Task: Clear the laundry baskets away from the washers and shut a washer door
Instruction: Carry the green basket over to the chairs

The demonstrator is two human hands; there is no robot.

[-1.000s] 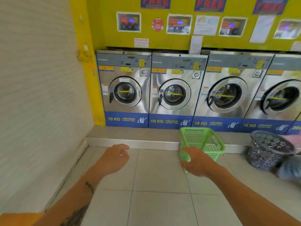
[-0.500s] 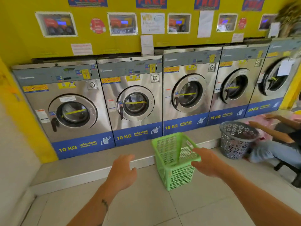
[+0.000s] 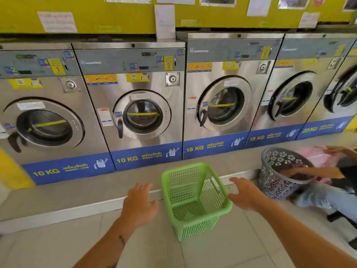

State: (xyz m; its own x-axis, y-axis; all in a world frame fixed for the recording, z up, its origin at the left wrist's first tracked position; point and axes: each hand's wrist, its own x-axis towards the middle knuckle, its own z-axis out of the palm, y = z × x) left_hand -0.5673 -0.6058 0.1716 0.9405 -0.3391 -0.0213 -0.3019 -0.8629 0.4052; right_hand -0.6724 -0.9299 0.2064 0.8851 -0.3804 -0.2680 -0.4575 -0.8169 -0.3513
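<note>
Over the preceding second the view swung right along the machine row and drew closer to the green basket (image 3: 195, 200). The right hand (image 3: 246, 194), which one second earlier lay over the basket's near rim, had come off it and sat just beside the right rim, fingers spread and holding nothing. The left hand (image 3: 140, 204) had closed in from well left of the basket to just beside its left wall, fingers loosely apart and also empty. Judged from this posture, a two-handed lift of the basket was being set up; neither hand had yet gripped it.

The green basket stood upright on the tiled floor (image 3: 135, 252), near the raised step (image 3: 77, 192) and in front of the 10 KG washer (image 3: 133, 105) marked 2. It appeared empty. A grey basket (image 3: 280, 175) lay tilted against the step further right, with another person's arm (image 3: 316, 172) reaching into it.

The floor was pale glossy tile. The step was a grey ledge with a light front edge, carrying a row of steel washers with blue capacity bands. At the far right a washer door (image 3: 345, 89) appeared ajar, though blurred. The yellow wall (image 3: 116, 14) above carried paper notices.
</note>
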